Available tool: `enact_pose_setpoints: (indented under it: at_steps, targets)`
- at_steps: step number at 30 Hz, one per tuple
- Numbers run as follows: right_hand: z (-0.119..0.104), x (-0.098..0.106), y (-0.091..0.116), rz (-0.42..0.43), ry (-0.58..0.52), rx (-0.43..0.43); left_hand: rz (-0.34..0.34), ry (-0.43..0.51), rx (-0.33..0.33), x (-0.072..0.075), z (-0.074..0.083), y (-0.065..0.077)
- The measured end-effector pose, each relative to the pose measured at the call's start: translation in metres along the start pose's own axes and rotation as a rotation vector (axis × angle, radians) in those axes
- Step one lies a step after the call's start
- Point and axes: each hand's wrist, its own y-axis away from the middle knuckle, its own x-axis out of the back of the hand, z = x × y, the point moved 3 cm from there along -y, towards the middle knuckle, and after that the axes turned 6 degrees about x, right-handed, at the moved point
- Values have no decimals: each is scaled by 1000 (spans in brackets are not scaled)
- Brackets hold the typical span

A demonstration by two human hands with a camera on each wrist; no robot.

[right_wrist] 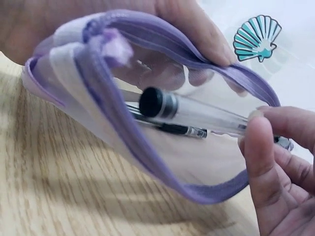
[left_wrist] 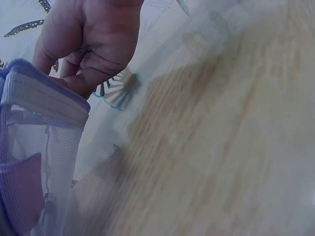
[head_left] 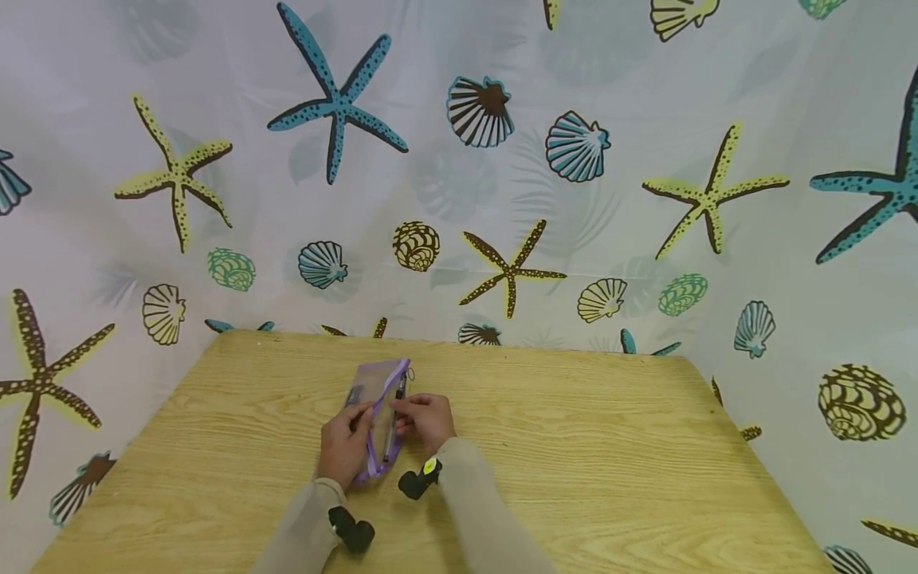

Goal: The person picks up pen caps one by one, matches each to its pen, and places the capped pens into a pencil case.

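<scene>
A see-through mesh pencil pouch (head_left: 374, 381) with purple zipper edging lies on the wooden table, its mouth spread wide in the right wrist view. My left hand (head_left: 343, 448) grips one edge of that mouth, thumb on the purple zipper band (right_wrist: 236, 70). Between thumb and fingers, my right hand (head_left: 429, 421) pinches a clear-barrelled pen (right_wrist: 209, 114) with a black end, held across the opening. Behind it, inside the pouch, shows another dark pen (right_wrist: 182, 130). In the left wrist view, the left fingers curl at the pouch's white-and-purple rim (left_wrist: 49, 96).
The wood-grain table (head_left: 588, 446) extends to both sides of the pouch. A pale curtain (head_left: 430, 183) printed with starfish and shells stands along the table's back and sides. Each wrist carries a small black camera, the left one (head_left: 351, 530) close above the table.
</scene>
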Motion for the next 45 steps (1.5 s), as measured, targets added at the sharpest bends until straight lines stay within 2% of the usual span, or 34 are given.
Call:
enact_pose_setpoints:
  at_steps: [7, 32, 45]
  targets:
    - [-5, -3, 0, -6, 41, 21, 13, -6, -27, 0, 1, -1]
    - [-9, 3, 1, -51, 42, 33, 3, 8, -6, 0, -1, -2]
    - [-8, 12, 1, -54, 36, 65, 42, -21, -50, -3, -2, -1]
